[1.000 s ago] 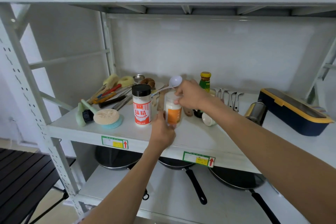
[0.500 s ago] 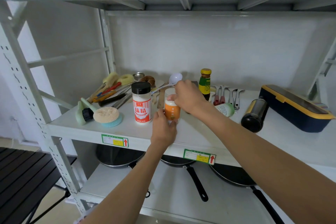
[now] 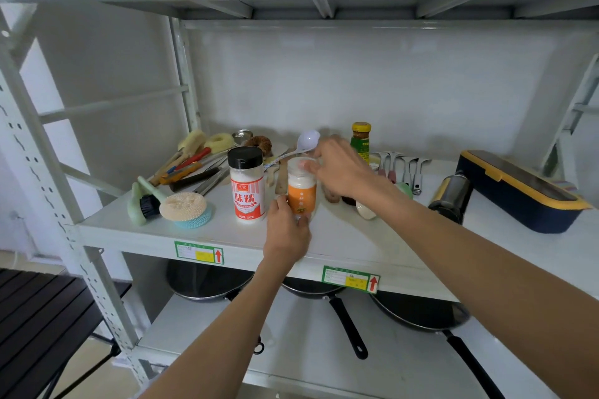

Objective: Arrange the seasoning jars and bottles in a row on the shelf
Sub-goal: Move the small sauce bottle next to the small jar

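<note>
Stood upright near the shelf (image 3: 340, 236) front, just right of the MSG jar (image 3: 247, 185): orange jar (image 3: 302, 194). Left hand (image 3: 287, 233) wrapped around its base, right hand (image 3: 340, 168) pinching the lid. Probably light, smooth, slippery; best gripped mid-body.

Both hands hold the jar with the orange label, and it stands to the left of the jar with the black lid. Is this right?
Not quite. In the head view, both the left hand and right hand hold the orange-label jar, but it stands to the right of the black-lid jar, not the left.
</note>
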`<state>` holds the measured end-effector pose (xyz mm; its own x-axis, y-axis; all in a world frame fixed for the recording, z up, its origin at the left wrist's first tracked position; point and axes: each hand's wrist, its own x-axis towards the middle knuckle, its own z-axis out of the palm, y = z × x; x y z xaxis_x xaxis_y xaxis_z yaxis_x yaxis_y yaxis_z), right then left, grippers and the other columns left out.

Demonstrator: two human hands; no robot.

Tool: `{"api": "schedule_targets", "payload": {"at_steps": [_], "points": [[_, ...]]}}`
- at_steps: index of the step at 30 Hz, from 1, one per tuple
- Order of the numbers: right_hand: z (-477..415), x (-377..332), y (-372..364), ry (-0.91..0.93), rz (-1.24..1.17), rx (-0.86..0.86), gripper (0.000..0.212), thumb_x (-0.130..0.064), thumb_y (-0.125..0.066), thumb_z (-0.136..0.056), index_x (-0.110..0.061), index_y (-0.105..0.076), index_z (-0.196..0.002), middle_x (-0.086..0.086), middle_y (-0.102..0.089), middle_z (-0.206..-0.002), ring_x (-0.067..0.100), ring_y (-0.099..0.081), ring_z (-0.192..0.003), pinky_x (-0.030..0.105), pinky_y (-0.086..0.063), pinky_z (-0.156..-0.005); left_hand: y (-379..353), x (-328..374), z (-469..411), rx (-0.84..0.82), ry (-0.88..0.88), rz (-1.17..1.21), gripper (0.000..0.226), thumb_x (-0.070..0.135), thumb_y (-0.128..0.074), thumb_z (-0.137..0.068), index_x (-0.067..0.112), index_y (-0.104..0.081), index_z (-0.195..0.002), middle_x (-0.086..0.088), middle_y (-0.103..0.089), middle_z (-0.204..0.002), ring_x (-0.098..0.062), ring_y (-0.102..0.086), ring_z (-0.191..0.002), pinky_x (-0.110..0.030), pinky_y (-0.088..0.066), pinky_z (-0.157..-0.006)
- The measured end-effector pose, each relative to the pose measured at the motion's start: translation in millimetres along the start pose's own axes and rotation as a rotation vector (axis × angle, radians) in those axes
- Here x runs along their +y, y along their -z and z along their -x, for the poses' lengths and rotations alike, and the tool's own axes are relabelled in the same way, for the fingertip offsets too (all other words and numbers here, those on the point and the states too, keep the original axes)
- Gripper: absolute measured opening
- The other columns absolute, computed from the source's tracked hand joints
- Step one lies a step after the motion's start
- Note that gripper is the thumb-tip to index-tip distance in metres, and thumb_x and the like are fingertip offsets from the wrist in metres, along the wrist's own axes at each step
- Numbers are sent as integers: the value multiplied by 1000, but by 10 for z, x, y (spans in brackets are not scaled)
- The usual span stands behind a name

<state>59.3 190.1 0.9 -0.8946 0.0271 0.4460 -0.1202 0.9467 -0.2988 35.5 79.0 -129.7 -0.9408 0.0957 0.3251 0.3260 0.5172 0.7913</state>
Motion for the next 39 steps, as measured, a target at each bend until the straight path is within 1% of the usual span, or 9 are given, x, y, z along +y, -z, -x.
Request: {"api": "schedule_targets", "payload": {"at_steps": [3, 7, 10, 13, 16, 20, 32, 36, 39], "points": [[-72, 117, 240, -64, 18, 199, 25, -27, -52, -94, -4, -59, -104, 14, -56, -108, 32, -58, -96, 37, -47, -74, 9, -5, 0, -1, -1, -2, 50, 18, -65, -90, 8, -40, -132, -11, -46, -132, -27, -50, -117, -36, -42, -99], [-211, 368, 508, -248, 56, 318, 29, -22, -52, -95, -2, -56, -115, 17, -57, -117, 35, -58, -104, 37, -46, -76, 3, -2, 3, -10, 3, -6, 52, 16, -64, -91, 10, -39, -135, -9, -45, -135, -26, -48, -121, -35, -41, -101], [-266, 510, 532, -393, -15, 257, 41, -31, -60, -91, -3, -52, -121, 17, -55, -123, 35, -57, -108, 34, -42, -75, -6, -7, -4, -11, 9, -11, 51, 17, -64, -91, 10, -38, -135, -9, -45, -134, -26, -48, -121, -36, -41, -101], [-302, 579, 502, -432, -93, 140, 59, -43, -67, -85, -6, -48, -127, 17, -50, -131, 35, -53, -117, 37, -44, -86, -4, -17, -7, -13, 12, -18, 51, 18, -64, -91, 11, -39, -135, -9, -46, -134, -26, -49, -121, -37, -43, -102], [-350, 592, 507, -411, -175, 97, 59, -44, -69, -85, -7, -53, -128, 16, -47, -137, 34, -50, -123, 39, -43, -97, -2, -16, -1, -14, 18, -18, 51, 19, -64, -91, 11, -39, -135, -8, -45, -135, -26, -49, -121, -38, -44, -103], [-369, 577, 505, -376, -203, 141, 41, -33, -67, -89, -1, -62, -116, 20, -50, -128, 34, -54, -114, 34, -43, -90, -4, -9, -2, -24, 28, -15, 52, 19, -64, -91, 13, -38, -136, -7, -44, -137, -25, -48, -124, -38, -43, -104], [-286, 459, 502, -285, -125, 48, 30, -22, -59, -93, -3, -57, -117, 20, -46, -126, 33, -54, -106, 32, -45, -86, 2, -5, 15, -15, 5, -35, 48, 18, -63, -92, 11, -40, -133, -9, -47, -134, -27, -50, -120, -38, -43, -102], [-261, 470, 571, -234, -140, 2, 22, -20, -61, -93, -7, -61, -111, 18, -53, -123, 27, -53, -91, 25, -40, -71, 24, 23, 31, -15, -1, -29, 48, 16, -62, -92, 9, -40, -134, -10, -46, -134, -27, -49, -121, -38, -42, -103], [-252, 459, 629, -213, -133, -31, 19, -18, -61, -93, -11, -65, -110, 16, -56, -122, 26, -54, -93, 23, -39, -64, 30, 28, 28, -28, 13, -27, 49, 17, -62, -92, 10, -39, -136, -9, -45, -136, -26, -48, -123, -39, -43, -105]]}}
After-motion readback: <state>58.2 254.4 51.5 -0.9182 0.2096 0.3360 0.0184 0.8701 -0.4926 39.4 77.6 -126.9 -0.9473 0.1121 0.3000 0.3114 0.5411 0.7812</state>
